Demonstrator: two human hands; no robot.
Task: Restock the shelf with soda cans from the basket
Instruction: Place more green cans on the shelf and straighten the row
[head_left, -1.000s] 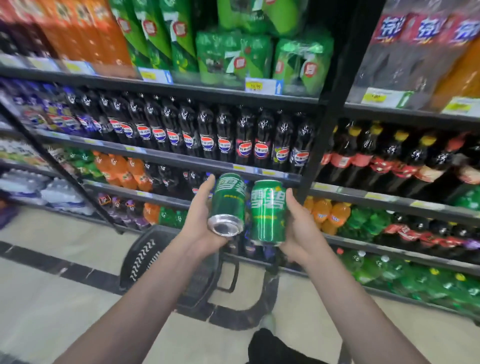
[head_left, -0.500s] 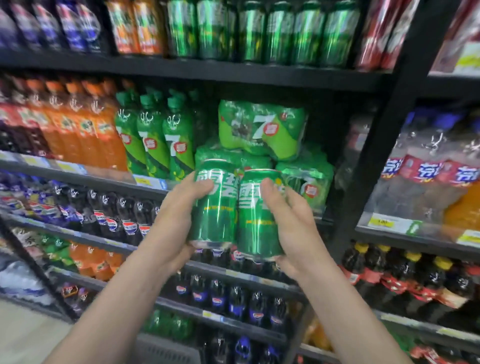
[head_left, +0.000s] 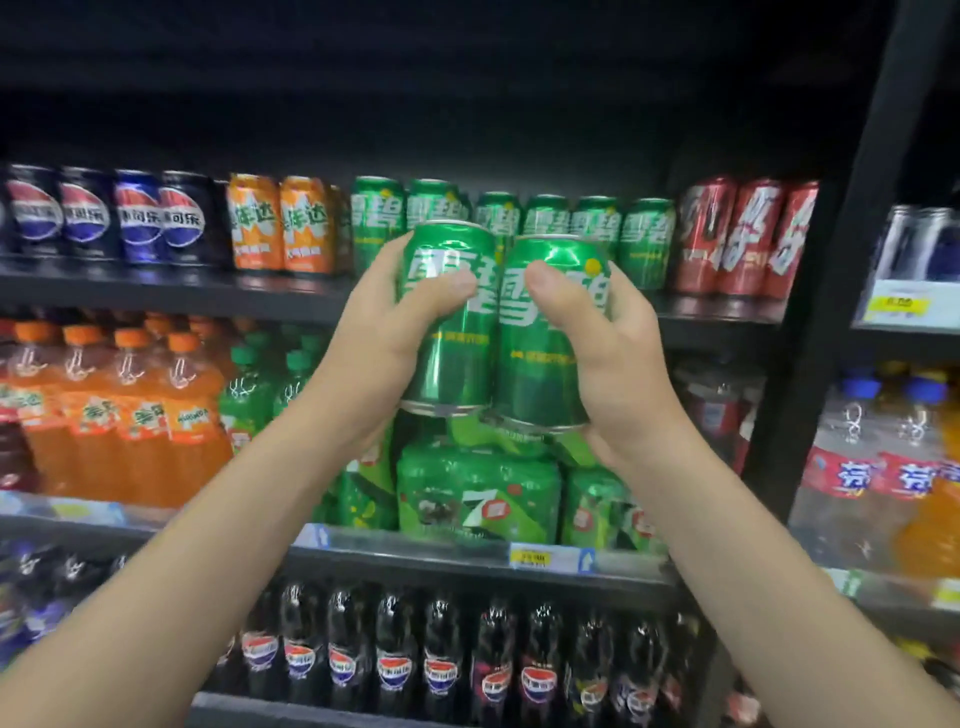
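Head view: left hand and right hand each grip an upright green can, side by side.

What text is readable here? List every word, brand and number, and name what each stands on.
"雪碧": left held can, right held can, green shelf cans.
"7": green multipack.
"年达": orange cans, first character partly cut off.
"可乐": blue cans.
Too blurred to read: red cans, price tags, bottle labels.
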